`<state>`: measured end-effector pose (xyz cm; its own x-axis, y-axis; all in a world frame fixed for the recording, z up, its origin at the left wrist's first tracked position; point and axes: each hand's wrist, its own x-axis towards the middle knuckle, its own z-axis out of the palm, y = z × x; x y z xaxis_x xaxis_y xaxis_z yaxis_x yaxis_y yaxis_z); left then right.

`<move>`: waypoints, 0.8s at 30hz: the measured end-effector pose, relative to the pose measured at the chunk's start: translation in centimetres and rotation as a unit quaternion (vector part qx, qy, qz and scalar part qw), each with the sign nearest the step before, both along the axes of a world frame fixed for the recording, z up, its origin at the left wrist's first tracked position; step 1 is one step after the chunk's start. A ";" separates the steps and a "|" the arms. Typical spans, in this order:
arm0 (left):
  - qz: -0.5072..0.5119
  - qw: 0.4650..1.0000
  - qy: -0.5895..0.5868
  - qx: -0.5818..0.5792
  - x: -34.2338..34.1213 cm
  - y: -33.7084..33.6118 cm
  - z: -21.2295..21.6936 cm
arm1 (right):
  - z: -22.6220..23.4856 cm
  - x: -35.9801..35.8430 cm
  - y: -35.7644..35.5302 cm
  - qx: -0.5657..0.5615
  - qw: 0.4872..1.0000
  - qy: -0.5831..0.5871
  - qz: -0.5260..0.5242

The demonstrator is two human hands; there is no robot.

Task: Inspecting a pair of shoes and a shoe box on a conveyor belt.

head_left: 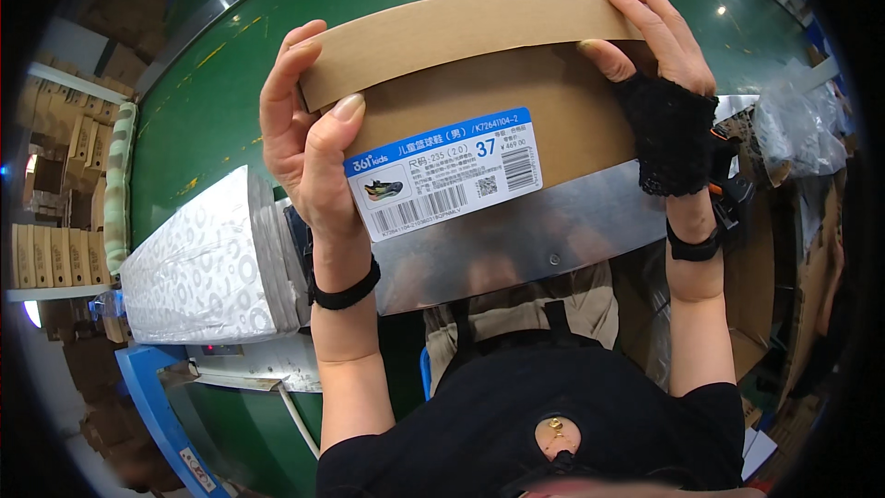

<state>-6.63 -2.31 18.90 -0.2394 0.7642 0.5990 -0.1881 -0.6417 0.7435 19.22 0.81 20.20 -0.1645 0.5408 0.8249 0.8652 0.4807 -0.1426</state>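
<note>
A brown cardboard shoebox (516, 83) is held up in front of me, with its lid (479, 26) on and the lid's edge facing me. On its near end a white label (442, 184) with a blue band shows a small shoe picture and barcodes. At the box's left end, my left hand (309, 120) grips it, thumb on the near side and fingers behind. My right hand (664, 83), in a black fingerless glove, clasps the right end with its thumb below the lid edge. The box hides its contents.
Below the box lies a shiny metal edge (516, 263) of the green work surface (221, 74). A stack of patterned white paper (203, 258) stands at left, near shelves of boxes (60, 254). Clear plastic bags (779, 120) and an open carton (737, 300) are at right.
</note>
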 end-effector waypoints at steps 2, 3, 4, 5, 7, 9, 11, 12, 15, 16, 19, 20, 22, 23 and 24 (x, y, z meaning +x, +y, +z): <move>-0.012 1.000 -0.009 0.005 0.0 0.0 0.0 | -0.1 -0.1 0.0 -0.001 1.000 0.010 0.004; -0.011 1.000 -0.008 0.005 -0.1 -0.1 0.0 | 0.0 -0.3 -0.1 -0.001 1.000 0.011 0.005; -0.009 1.000 -0.005 0.008 -0.1 -0.1 0.0 | 0.2 -0.6 -0.2 -0.007 1.000 0.020 0.017; -0.009 1.000 -0.004 0.010 -0.1 0.0 0.1 | 0.4 -0.7 -0.3 -0.014 0.999 0.028 0.027; -0.007 1.000 -0.002 0.007 0.0 0.1 0.1 | 0.5 -0.6 -0.4 -0.023 0.999 0.034 0.028; -0.001 1.000 0.001 0.003 -0.2 0.1 0.2 | 0.5 -0.8 -0.4 -0.033 0.998 0.040 0.032; 0.001 1.000 0.002 0.005 -0.4 0.1 0.1 | 0.4 -1.0 -0.4 -0.068 0.993 0.077 0.049; 0.001 1.000 0.002 0.004 -0.4 0.1 0.1 | 0.4 -1.0 -0.4 -0.069 0.993 0.077 0.050; 0.004 1.000 -0.001 -0.002 -0.3 -0.2 0.4 | 0.4 -0.9 -0.5 -0.062 0.994 0.077 0.052; 0.003 1.000 0.002 0.001 -0.3 -0.3 0.4 | 0.4 -0.9 -0.6 -0.066 0.994 0.072 0.051; 0.025 0.999 0.023 0.007 0.0 -0.3 0.6 | 0.6 -0.8 -0.8 -0.068 0.994 0.072 0.051; 0.051 0.998 0.043 0.010 0.1 -0.3 0.6 | 0.6 -0.8 -0.8 -0.066 0.993 0.078 0.054; 0.048 0.998 0.047 0.015 0.1 -0.4 0.7 | 0.6 -0.6 -0.9 -0.063 0.994 0.072 0.049; 0.047 0.997 0.051 0.019 0.1 -0.5 0.7 | 0.5 -0.6 -0.9 -0.059 0.995 0.066 0.046; 0.048 0.997 0.052 0.018 0.1 -0.5 0.7 | 0.5 -0.7 -1.0 -0.060 0.995 0.067 0.047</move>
<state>-6.56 -2.83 19.59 -0.2451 0.7185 0.6509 -0.0484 -0.6796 0.7320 18.56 -0.24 20.72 -0.1117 0.6241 0.7733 0.7872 0.5305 -0.3144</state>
